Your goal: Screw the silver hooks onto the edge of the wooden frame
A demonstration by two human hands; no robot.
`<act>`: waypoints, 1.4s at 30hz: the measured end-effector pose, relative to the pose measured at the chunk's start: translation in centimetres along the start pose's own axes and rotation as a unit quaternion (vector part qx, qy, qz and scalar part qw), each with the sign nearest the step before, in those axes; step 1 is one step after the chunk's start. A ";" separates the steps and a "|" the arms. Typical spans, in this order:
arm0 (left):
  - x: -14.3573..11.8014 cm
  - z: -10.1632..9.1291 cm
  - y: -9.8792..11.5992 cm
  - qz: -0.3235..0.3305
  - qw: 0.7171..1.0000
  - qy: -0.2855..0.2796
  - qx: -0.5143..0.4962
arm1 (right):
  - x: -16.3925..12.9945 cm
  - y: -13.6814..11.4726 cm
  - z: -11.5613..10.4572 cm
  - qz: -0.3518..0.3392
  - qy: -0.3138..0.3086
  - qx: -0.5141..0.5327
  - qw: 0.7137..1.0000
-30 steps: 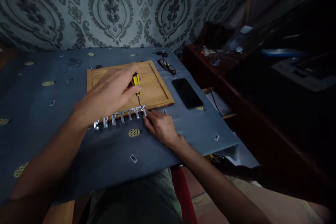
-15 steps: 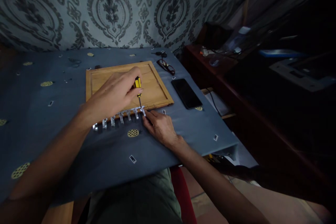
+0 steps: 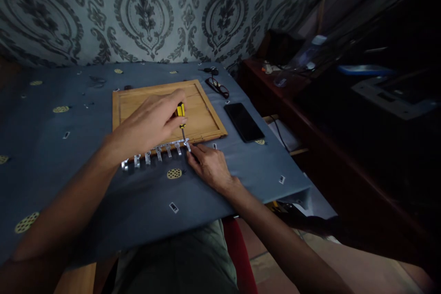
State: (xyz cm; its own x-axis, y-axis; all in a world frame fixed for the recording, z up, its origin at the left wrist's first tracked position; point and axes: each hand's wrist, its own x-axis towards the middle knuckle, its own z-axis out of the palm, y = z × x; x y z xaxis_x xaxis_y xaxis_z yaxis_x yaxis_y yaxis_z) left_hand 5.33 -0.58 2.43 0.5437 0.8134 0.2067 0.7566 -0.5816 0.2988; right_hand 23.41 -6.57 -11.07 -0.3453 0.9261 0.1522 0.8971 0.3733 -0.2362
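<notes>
My left hand (image 3: 155, 117) is closed around the yellow-and-black handle of a screwdriver (image 3: 181, 111), held nearly upright. The screwdriver's tip meets a small metal hook (image 3: 188, 145) at the right end of a row. Pinching that hook from the front side are the fingertips of my right hand (image 3: 211, 165). Several similar metal hooks (image 3: 159, 153) line the near edge of a wooden framed board (image 3: 203, 115), their ends sticking out over the cloth. Part of the board lies hidden under my left hand and forearm.
A black phone (image 3: 244, 122) lies right of the board, with eyeglasses (image 3: 217, 87) behind it. Scissors (image 3: 97, 81) rest at the back left of the blue tablecloth (image 3: 138, 206). A dark red cabinet (image 3: 285, 89) with a plastic bottle (image 3: 312, 50) stands to the right.
Both hands, the screwdriver and the board stay almost where they were. My left hand has turned very slightly on the handle; the view shifts a little.
</notes>
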 end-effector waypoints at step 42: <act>-0.7 0.1 0.8 0.032 0.995 0.016 0.095 | -0.1 0.1 0.1 0.005 0.005 0.009 1.000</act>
State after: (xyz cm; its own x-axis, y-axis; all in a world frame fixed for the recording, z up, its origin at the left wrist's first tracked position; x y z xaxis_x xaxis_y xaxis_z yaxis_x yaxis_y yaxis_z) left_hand 5.57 -1.65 2.46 0.5839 0.7721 0.2509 0.7769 -0.6211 0.1031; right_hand 23.51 -6.64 -11.25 -0.3338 0.9291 0.1594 0.8952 0.3654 -0.2552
